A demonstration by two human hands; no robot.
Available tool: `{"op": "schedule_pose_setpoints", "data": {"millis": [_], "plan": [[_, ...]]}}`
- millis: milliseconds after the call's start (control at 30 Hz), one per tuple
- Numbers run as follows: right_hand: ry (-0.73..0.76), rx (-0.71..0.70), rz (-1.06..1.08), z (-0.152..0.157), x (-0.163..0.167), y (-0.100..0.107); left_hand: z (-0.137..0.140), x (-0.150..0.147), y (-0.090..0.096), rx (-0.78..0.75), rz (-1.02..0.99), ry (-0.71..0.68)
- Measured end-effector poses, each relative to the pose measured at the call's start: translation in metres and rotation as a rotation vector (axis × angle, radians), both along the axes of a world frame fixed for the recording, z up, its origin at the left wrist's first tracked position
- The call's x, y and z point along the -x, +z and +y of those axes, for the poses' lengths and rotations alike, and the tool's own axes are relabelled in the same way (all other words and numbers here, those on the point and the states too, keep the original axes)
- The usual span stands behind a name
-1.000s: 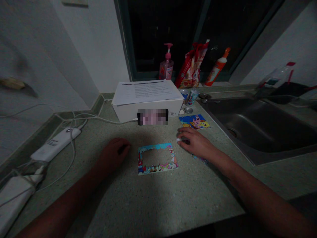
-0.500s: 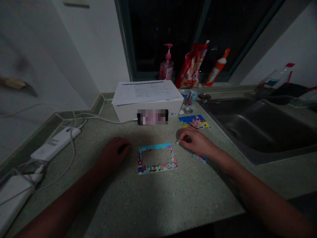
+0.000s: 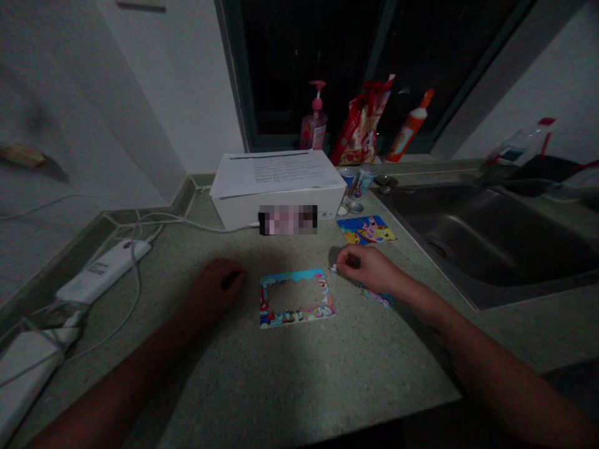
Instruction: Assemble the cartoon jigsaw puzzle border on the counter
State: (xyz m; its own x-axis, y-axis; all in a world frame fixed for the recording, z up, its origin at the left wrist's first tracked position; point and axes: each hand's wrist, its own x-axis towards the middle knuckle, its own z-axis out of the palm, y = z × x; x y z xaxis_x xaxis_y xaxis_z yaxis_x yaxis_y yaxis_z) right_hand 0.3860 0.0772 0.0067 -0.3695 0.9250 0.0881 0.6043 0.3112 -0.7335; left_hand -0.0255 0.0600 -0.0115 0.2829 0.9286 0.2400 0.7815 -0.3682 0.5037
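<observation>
On the counter between my hands lies a colorful jigsaw puzzle (image 3: 299,319), joined as a rectangular border around a bare middle. My right hand (image 3: 362,267) is to its upper right, thumb and fingertips pinched on a small pale puzzle piece (image 3: 334,268). Partly under that wrist is a cluster of loose puzzle pieces (image 3: 378,297). Left of the border, my left hand (image 3: 218,285) rests on the counter with its fingers curled in and nothing visible in them. A bright cartoon picture card (image 3: 367,230) lies beyond my right hand.
A white box (image 3: 281,202) with printed paper on top stands at the back, a cabled phone (image 3: 287,220) leaning on its front. Cans (image 3: 362,182) stand beside it. A metal sink (image 3: 496,243) borders the right. White power strips (image 3: 103,271) and cables lie left.
Almost nothing differs. My right hand has shifted very slightly left with the puzzle piece; my left hand stays in place.
</observation>
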Motion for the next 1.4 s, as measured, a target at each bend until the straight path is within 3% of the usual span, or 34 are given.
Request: {"op": "schedule_pose_setpoints", "data": {"millis": [200, 400, 600, 1400], "plan": [[-0.018, 0.118, 0.120, -0.007, 0.014, 0.005, 0.001, 0.001, -0.001, 0.015, -0.003, -0.004], [0.076, 0.295, 0.221, -0.022, 0.036, 0.000, 0.001, 0.002, 0.000, 0.004, 0.013, -0.020], [0.145, 0.429, 0.245, -0.026, 0.035, -0.002, 0.000, 0.001, 0.002, -0.002, 0.006, -0.034], [0.179, 0.417, 0.113, -0.030, 0.040, 0.004, 0.000, 0.002, -0.002, -0.006, 0.007, -0.012]]}}
